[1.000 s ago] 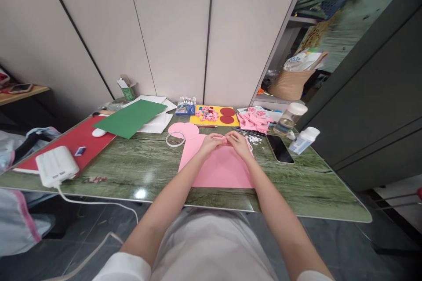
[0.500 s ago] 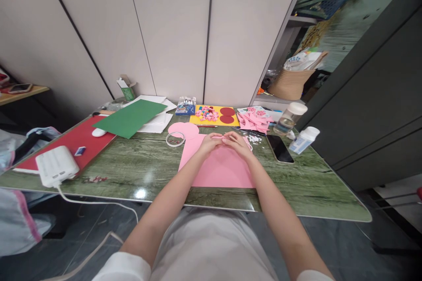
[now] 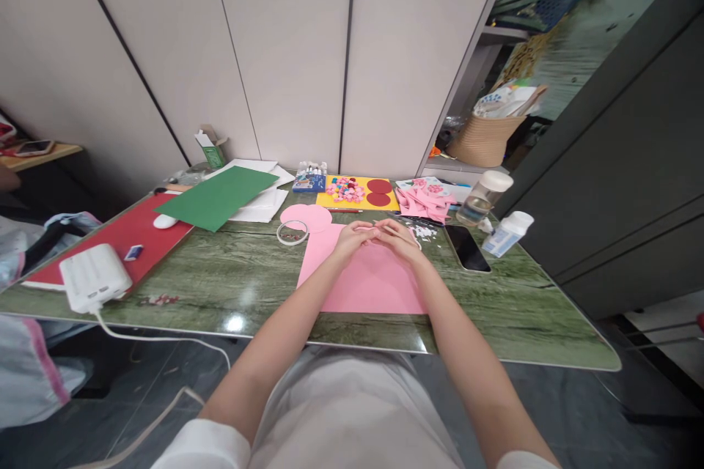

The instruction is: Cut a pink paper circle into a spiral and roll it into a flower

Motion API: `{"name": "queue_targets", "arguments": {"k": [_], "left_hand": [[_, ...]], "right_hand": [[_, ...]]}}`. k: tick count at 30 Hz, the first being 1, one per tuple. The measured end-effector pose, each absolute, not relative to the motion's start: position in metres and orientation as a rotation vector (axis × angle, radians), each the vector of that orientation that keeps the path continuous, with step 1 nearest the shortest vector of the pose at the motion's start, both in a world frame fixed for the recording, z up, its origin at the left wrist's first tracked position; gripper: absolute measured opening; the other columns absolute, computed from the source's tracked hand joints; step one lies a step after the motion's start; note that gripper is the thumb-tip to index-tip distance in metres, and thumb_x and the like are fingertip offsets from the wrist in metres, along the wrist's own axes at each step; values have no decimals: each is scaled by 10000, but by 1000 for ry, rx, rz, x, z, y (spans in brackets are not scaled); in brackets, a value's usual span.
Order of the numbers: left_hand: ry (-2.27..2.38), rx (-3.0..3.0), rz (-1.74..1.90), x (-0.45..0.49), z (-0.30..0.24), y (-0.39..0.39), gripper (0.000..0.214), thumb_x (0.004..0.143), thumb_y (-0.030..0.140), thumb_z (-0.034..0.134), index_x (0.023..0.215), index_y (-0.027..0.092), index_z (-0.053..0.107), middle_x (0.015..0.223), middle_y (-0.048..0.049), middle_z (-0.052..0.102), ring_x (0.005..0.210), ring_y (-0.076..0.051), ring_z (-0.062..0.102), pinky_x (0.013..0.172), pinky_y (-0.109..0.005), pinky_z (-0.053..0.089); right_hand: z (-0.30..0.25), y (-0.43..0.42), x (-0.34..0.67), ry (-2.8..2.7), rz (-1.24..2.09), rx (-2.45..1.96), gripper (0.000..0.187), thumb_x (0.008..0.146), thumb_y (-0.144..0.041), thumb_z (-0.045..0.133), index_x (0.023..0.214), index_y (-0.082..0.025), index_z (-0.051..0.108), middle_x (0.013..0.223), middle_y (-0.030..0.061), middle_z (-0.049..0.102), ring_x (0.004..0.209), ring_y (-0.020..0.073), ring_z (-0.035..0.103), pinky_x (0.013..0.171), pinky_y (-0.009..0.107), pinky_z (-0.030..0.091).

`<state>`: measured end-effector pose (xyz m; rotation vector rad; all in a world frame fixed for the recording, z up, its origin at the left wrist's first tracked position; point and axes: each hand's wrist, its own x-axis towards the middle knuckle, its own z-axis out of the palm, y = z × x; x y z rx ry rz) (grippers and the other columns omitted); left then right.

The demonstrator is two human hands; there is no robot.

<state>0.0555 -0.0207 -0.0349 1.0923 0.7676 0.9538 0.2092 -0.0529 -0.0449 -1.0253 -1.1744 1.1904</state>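
Over the far edge of a pink sheet (image 3: 368, 289), my left hand (image 3: 355, 240) and my right hand (image 3: 400, 242) meet at the fingertips. The fingers of both are bent and drawn together. Whatever sits between them is too small and too covered to make out. Left of the sheet lies a roll of clear tape (image 3: 292, 233), close to overlapping pink paper circles (image 3: 306, 218). White paper scraps (image 3: 426, 232) are scattered just beyond my right hand, with another white ring partly hidden behind it.
Behind are a yellow sheet (image 3: 358, 203) with small coloured balls and dark red circles (image 3: 379, 187), and cut pink pieces (image 3: 423, 203). A phone (image 3: 467, 248), a bottle (image 3: 484, 198) and a white jar (image 3: 507, 234) stand right. Left are green card (image 3: 220, 198) and a white power bank (image 3: 94, 277).
My hands have shifted very slightly, the right one's fingers a little to the right. Part of another person's arm has appeared at the far left edge.
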Motion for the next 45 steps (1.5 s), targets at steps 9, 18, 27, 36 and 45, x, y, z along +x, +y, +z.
{"name": "queue_targets", "arguments": {"k": [9,18,27,36,45], "left_hand": [[745,1062,962,55,-43,-16,431,456,280,813,812,153,605,700,-22,664,622,-106,572,626,-234,396],[763,1063,944,52,-39,-17,361,472,259,804,766,148,625,653,-4,640,532,-70,496,540,-212,336],[787,1029,965,55,-39,-18,268,561,272,743,775,155,631,630,10,605,462,-41,426,477,-193,298],[821,1017,981,56,-40,-17,241,562,259,731,759,163,631,607,15,597,450,-45,430,470,-191,309],[809,979,997,59,-44,-16,199,616,275,666,783,170,634,656,6,615,453,-41,446,464,-189,308]], "right_hand": [[-43,-55,205,-1206,1177,-1045,317,603,-339,759,862,-223,619,861,-1,649,790,162,632,801,353,526],[-40,-59,202,-1215,1138,-1069,328,607,-355,749,876,-229,610,849,-2,647,786,169,632,799,371,524],[-41,-58,201,-1198,1146,-1062,336,637,-387,728,906,-234,597,865,10,658,804,171,649,835,387,516],[-41,-59,198,-1216,1115,-1071,321,671,-417,704,922,-246,599,873,13,654,761,165,655,830,382,522],[-35,-62,198,-1276,1034,-1081,327,684,-428,686,931,-232,600,832,29,654,768,182,643,814,382,519]]}}
